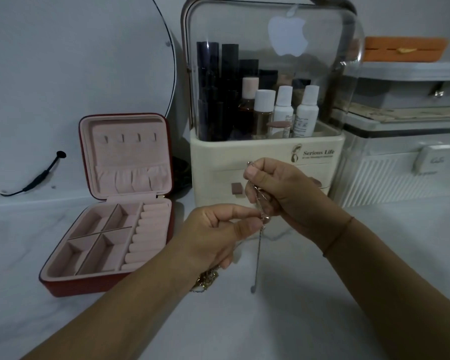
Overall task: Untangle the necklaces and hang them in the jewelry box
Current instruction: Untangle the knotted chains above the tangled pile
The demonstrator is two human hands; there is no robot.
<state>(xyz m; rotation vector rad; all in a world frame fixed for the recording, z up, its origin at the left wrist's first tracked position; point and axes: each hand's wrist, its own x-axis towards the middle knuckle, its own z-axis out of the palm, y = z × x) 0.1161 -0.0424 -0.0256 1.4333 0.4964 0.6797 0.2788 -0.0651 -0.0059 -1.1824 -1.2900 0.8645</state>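
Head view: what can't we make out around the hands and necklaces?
- Thin silver chain: strand count and knots, head view; too fine, bunched inside right hand and left hand.
- Gold chain heap: mostly hidden under left wrist.
- Red pink-lined jewelry box: lid hooks too small to judge.

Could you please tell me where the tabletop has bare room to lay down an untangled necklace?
Bare tabletop lies right of the right hand, before the ribbed case; another patch sits left of the jewelry box, below the mirror cable. Crowded: between box and organizer, where both hands hold the necklace, and the gold chains under the wrist of the left hand.
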